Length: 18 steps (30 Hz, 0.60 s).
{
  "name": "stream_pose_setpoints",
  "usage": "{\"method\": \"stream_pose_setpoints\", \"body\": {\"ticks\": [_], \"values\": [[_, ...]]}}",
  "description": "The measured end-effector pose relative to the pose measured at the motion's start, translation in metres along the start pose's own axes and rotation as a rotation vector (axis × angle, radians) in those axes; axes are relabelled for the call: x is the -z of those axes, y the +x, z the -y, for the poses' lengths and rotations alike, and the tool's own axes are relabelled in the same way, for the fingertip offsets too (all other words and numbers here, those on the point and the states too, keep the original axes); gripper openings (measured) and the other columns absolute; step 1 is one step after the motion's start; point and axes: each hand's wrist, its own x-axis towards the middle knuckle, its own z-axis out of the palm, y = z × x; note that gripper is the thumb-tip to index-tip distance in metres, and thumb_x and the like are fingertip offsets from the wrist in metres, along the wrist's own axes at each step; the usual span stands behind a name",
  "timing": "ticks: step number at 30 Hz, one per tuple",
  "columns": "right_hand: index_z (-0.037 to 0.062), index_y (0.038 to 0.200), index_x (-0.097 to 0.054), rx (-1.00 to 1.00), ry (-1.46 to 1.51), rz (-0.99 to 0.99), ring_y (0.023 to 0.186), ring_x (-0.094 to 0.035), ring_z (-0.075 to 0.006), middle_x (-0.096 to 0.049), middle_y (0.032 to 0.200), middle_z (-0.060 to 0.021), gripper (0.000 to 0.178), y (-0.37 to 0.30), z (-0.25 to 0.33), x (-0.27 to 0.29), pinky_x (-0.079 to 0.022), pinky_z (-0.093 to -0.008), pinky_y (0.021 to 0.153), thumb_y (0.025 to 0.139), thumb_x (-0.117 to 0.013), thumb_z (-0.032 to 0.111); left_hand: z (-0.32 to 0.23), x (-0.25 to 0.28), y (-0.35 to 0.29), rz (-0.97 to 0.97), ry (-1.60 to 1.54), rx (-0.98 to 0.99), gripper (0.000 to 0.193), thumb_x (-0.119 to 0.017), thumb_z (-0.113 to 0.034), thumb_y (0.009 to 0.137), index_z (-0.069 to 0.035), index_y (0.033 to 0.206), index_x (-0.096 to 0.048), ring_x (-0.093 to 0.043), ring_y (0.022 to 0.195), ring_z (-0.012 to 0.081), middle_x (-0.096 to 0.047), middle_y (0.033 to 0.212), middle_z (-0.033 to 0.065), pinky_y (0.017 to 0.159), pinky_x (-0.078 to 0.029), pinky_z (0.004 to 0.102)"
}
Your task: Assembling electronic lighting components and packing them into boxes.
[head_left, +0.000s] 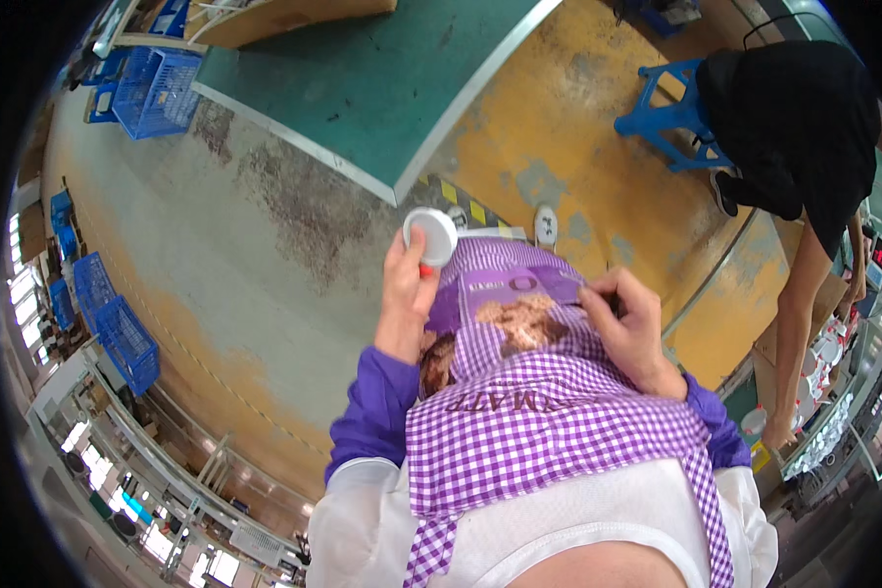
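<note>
My left hand [407,294] is closed around a white round object [430,236], shaped like a shallow cup or lid, with its pale face turned up. My thumb lies over its rim. A small red-orange part [425,270] shows just below it, by my fingers. My right hand [629,318] is held apart from it, in front of the purple-checked apron [549,421]. Its thumb and forefinger are pinched together. Whatever they hold, if anything, is too small to make out.
A green-topped table [363,98] with a metal edge stands ahead, its corner near my left hand. Blue plastic baskets [157,93] lie on the left. At right, a person in black [794,127] bends by a blue stool [661,118], one arm reaching toward a bench with white and red parts.
</note>
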Motion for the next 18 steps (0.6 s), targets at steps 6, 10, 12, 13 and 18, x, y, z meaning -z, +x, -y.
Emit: {"method": "stream_pose_setpoints", "body": {"ticks": [6, 10, 12, 13, 18], "values": [[-0.0003, 0.085, -0.062, -0.046, -0.016, 0.015, 0.065, -0.059, -0.0095, -0.062, 0.073, -0.0058, 0.011, 0.002, -0.005, -0.011, -0.045, -0.0233, 0.057, 0.084, -0.070, 0.007, -0.046, 0.012, 0.017, -0.219, -0.061, -0.063, 0.025, -0.057, -0.026, 0.096, -0.011, 0.116, -0.056, -0.062, 0.093, 0.0210, -0.063, 0.108, 0.0066, 0.070, -0.053, 0.0353], [-0.0003, 0.085, -0.062, -0.087, -0.015, 0.060, 0.062, -0.056, -0.0086, -0.062, 0.072, -0.0052, 0.011, 0.003, -0.002, -0.016, -0.044, -0.0241, 0.056, 0.085, -0.070, 0.008, -0.065, 0.011, 0.038, -0.065, 0.017, -0.156, 0.029, -0.053, -0.034, 0.098, -0.008, 0.113, -0.051, -0.061, 0.085, 0.0181, -0.062, 0.099, 0.0061, 0.058, -0.052, 0.0322], [-0.0005, 0.085, -0.062, -0.161, -0.015, 0.115, 0.062, -0.056, -0.0078, -0.062, 0.072, -0.0044, 0.011, 0.004, -0.003, -0.018, -0.044, -0.0238, 0.056, 0.085, -0.069, 0.007, -0.051, 0.029, 0.061, -0.303, 0.672, -0.392, 0.027, -0.050, -0.035, 0.099, -0.011, 0.112, -0.050, -0.061, 0.080, 0.0176, -0.061, 0.095, 0.0070, 0.054, -0.049, 0.0297], [-0.0005, 0.085, -0.062, -0.164, -0.015, 0.127, 0.062, -0.056, -0.0078, -0.062, 0.072, -0.0044, 0.011, 0.000, -0.001, -0.017, -0.044, -0.0238, 0.056, 0.085, -0.069, 0.007, -0.035, 0.048, 0.070, -0.292, 0.719, -0.233, 0.030, -0.050, -0.037, 0.099, -0.009, 0.111, -0.046, -0.060, 0.071, 0.0147, -0.061, 0.093, 0.0082, 0.047, -0.045, 0.0255], [-0.0012, 0.085, -0.062, -0.248, 0.074, 0.045, 0.064, -0.057, -0.0076, -0.062, 0.071, -0.0035, 0.011, 0.003, -0.017, -0.016, -0.045, -0.0239, 0.057, 0.085, -0.069, 0.008, -0.067, 0.024, 0.056, -0.135, 0.507, -0.623, 0.037, -0.057, -0.039, 0.095, -0.006, 0.107, -0.046, -0.058, 0.064, 0.0097, -0.060, 0.088, 0.0076, 0.044, -0.041, 0.0222]]}}
